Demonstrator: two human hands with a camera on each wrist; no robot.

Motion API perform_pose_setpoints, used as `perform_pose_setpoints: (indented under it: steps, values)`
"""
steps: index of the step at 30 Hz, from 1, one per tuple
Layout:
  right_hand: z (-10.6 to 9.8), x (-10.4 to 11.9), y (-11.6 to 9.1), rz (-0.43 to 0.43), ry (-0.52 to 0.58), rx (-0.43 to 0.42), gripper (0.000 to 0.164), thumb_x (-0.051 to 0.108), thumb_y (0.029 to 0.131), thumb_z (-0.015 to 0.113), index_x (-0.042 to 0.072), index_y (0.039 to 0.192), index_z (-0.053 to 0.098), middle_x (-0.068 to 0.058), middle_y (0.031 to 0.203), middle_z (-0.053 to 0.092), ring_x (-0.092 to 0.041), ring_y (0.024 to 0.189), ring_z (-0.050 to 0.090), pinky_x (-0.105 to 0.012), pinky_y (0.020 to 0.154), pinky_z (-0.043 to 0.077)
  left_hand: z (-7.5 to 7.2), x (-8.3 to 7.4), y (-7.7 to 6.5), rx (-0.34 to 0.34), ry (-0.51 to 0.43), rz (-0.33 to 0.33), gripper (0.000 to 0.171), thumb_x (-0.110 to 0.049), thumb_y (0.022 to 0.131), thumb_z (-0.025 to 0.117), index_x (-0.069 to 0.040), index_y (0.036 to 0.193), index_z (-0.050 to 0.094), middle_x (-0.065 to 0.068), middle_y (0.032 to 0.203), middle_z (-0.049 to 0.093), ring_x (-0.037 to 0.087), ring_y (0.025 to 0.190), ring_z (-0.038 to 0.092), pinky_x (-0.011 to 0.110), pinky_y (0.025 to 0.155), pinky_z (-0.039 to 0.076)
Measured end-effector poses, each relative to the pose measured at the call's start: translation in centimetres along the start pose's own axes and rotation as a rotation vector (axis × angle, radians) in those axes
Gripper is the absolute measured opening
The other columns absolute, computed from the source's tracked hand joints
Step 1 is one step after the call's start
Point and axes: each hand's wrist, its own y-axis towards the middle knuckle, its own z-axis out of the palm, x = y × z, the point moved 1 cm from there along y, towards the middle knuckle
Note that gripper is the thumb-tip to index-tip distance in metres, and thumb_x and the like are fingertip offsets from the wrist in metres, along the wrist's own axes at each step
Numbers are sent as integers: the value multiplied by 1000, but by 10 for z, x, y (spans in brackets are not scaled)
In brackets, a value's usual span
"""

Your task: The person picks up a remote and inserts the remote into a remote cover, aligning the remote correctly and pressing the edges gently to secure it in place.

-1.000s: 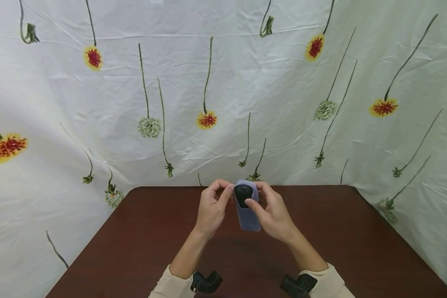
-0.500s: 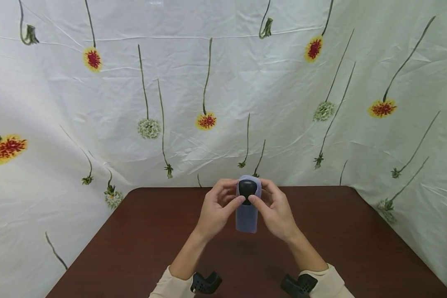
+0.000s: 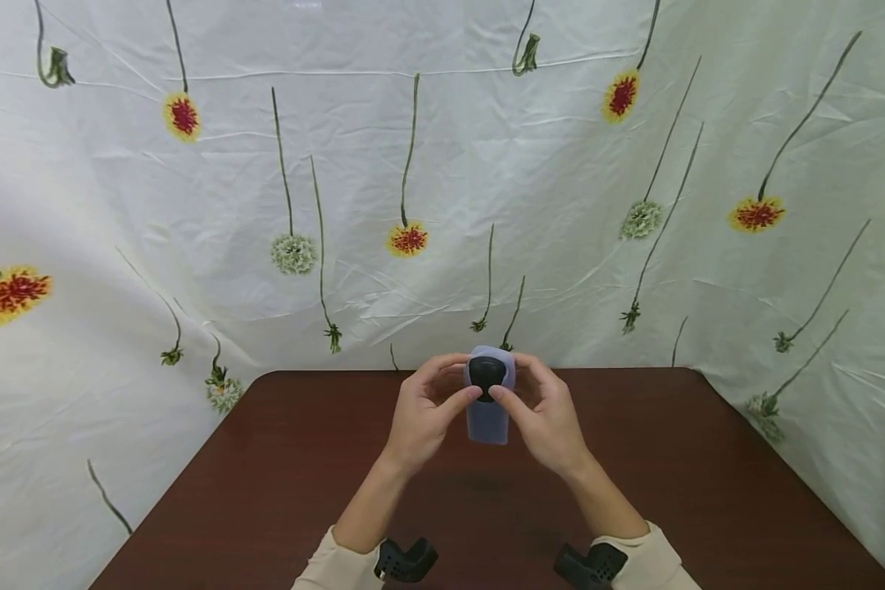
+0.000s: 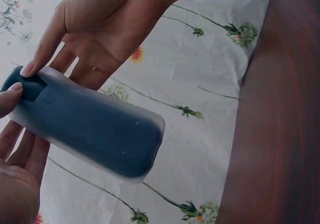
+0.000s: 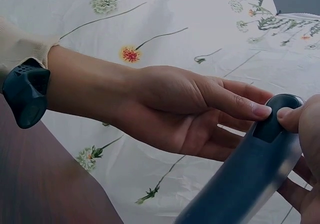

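Both hands hold up a slim, frosted blue case [image 3: 487,426] with a smooth black rounded piece [image 3: 486,373] at its upper end. From the left, my left hand [image 3: 424,410] grips the case, its thumb on the black piece and fingers behind. My right hand [image 3: 549,418] mirrors it on the other side, the two thumb tips close together. In the left wrist view the case [image 4: 95,126] looks dark blue inside a translucent skin, with two small dots near its far end. The right wrist view shows both thumbs pressing the dark piece [image 5: 267,126].
A dark reddish-brown table [image 3: 324,508] lies under the hands. White cloth [image 3: 560,205] printed with flowers hangs behind and at both sides. Black wrist devices [image 3: 406,560] sit by the cream sleeves [image 3: 342,565].
The case has turned from a slight tilt to upright, and its lower end now looks shorter. My left thumb has moved from the case's upper left edge onto the black piece.
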Motion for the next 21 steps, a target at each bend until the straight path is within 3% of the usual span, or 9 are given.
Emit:
perform_pose_setpoints:
  steps: [8,11,15,21]
  values:
    - [-2,2,1,-61,-62,-156,46,-10,79,85,-3,119,61,-14,101,63,-24,86,64,-26,73,57,1,-4,1,-7,18,30,41,8,92,73,-1,131,64,16,116,71,28,104,70,37,86,58]
    - [-2,4,1,-87,-138,-209,46,-8,74,90,-3,110,61,-13,96,62,-24,83,61,-23,72,53,2,-5,0,-30,31,41,41,11,91,73,1,129,66,18,116,71,28,104,70,36,85,58]
    - [-4,5,2,-104,-224,-212,40,-4,72,92,2,105,70,-9,95,65,-25,83,59,-24,71,51,3,-5,0,-50,53,56,40,12,89,74,2,128,67,19,116,71,28,104,71,35,85,59]
    - [-8,9,2,-60,-214,-168,31,2,77,90,4,105,76,-5,92,68,-23,81,62,-22,68,53,2,-6,-1,-43,69,58,41,12,89,74,2,128,67,18,116,71,27,102,71,33,85,58]
